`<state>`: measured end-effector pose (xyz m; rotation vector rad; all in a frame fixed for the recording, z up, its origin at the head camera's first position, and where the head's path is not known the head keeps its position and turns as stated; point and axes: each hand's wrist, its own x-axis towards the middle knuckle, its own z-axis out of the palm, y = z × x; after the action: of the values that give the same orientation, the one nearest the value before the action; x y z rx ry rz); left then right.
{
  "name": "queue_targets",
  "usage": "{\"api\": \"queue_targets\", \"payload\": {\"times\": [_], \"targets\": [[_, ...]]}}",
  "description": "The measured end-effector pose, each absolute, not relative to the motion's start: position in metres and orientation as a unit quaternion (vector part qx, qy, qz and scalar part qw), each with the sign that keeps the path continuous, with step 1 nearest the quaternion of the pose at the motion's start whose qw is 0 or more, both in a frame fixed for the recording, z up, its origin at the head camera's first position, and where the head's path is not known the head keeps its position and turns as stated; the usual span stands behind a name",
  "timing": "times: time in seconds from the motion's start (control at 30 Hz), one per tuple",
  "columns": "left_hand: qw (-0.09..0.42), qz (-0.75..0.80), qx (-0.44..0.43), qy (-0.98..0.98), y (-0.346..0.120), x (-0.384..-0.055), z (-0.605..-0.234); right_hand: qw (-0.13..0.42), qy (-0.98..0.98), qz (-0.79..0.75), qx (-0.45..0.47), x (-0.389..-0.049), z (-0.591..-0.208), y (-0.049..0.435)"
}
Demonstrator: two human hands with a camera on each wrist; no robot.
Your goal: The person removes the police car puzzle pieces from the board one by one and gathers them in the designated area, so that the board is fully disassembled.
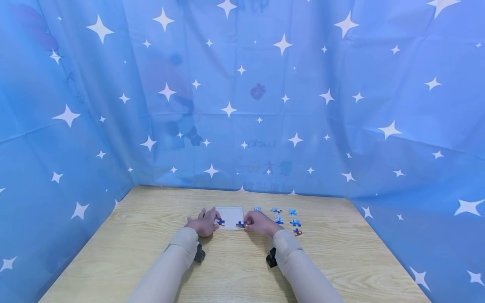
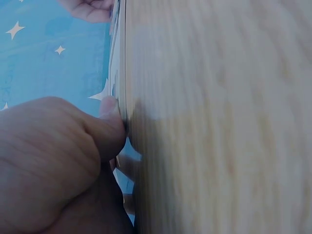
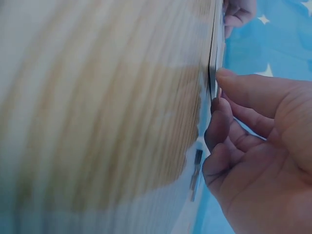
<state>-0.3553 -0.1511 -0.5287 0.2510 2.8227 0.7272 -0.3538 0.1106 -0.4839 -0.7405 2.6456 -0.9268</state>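
A flat white puzzle board [image 1: 229,213] lies on the table between both hands. My left hand [image 1: 204,223] holds the board's left side, its thumb [image 2: 111,117] against the near edge in the left wrist view. Just right of those fingertips, a dark blue jigsaw piece [image 1: 221,222] sits in the board's near left corner. At the near right corner, my right hand [image 1: 261,223] pinches another blue jigsaw piece [image 1: 240,224] between thumb and forefinger. The right wrist view shows that thumb [image 3: 243,87] at the board's edge; the pinched piece is mostly hidden there.
Several loose jigsaw pieces lie right of the board, among them a blue one [image 1: 295,223] and an orange-and-blue one [image 1: 297,232]. One piece [image 1: 257,208] is just beyond the right hand. A blue star-patterned curtain [image 1: 242,126] surrounds the wooden table [image 1: 235,269].
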Motion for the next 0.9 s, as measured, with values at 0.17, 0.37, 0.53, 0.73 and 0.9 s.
{"api": "queue_targets", "payload": {"times": [0.17, 0.37, 0.53, 0.73, 0.9], "targets": [[0.102, 0.247, 0.081, 0.960, -0.151, -0.359, -0.531, 0.117, 0.906, -0.314, -0.260, -0.356, -0.486, 0.118], [0.098, 0.247, 0.081, 0.960, -0.150, -0.353, -0.526, 0.125, 0.905, -0.316, -0.256, -0.357, -0.485, 0.129], [0.102, 0.254, 0.082, 0.958, -0.148, -0.345, -0.517, 0.125, 0.900, -0.328, -0.258, -0.354, -0.480, 0.137], [0.108, 0.261, 0.080, 0.956, -0.147, -0.340, -0.511, 0.120, 0.903, -0.326, -0.252, -0.352, -0.477, 0.148], [0.105, 0.262, 0.089, 0.955, -0.148, -0.341, -0.512, 0.113, 0.905, -0.334, -0.239, -0.356, -0.476, 0.158]]}}
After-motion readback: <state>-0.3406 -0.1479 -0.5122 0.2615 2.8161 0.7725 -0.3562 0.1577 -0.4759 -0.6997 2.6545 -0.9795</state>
